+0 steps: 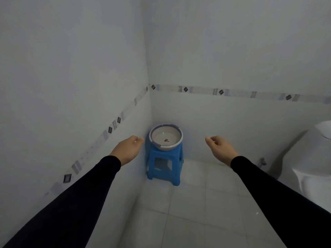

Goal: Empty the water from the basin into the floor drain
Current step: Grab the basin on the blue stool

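Basin (166, 137) cornered by walls (89, 86); front open.

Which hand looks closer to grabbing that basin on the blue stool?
Left, probably. The left hand hovers right beside the basin rim, while the right hand hangs farther off. Both are empty; lifting it will likely need both.

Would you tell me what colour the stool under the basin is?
Blue; the stool shows best in the head view.

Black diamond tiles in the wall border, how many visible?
9. Left wall, five: near sleeve, then, a thin sliver and one at the corner. Back wall, four. More may be off-frame or too blurred.
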The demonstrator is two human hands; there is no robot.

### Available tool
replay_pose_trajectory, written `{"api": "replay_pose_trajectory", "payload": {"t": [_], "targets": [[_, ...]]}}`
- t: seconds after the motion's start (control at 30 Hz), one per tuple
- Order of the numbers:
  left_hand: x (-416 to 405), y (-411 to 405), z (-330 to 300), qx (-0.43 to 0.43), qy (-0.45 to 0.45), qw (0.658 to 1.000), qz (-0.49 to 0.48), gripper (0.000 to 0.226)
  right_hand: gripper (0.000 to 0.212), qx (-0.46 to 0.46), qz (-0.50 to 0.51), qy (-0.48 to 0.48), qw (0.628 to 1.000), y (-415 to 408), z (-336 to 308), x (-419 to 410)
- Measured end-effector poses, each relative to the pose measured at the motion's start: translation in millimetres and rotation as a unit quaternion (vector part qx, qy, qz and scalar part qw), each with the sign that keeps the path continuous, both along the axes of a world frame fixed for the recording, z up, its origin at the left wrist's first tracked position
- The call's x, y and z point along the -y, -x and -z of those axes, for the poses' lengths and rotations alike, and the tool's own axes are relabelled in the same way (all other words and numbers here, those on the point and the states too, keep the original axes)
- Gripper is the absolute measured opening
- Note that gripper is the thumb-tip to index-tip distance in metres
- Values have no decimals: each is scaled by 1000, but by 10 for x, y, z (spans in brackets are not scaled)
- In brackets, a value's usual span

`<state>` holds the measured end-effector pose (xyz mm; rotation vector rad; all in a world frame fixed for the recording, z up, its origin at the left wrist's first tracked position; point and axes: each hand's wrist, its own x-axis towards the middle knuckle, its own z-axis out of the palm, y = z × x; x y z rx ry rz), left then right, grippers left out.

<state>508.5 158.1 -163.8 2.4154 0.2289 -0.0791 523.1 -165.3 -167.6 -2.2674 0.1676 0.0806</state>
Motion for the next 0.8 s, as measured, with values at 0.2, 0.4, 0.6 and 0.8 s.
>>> {"api": "replay_pose_trajectory", "payload": {"t": [0.2,0.4,0.6,0.8], "targets": [[62,-871,221,-34,-35,999,9,66,57,-24,-20,39,999,-988,177,3],[-32,-1914,445,-42,-82,995,30,68,55,-12,-82,137,987,-1863,366,-158],[-131,-3038,817,-65,-85,992,58,63,56,-22,-119,212,970,-2797,710,-412],[-298,-4126,1256,-127,-63,987,71,58,57,-93,-99,206,969,-3781,1196,-671]]}}
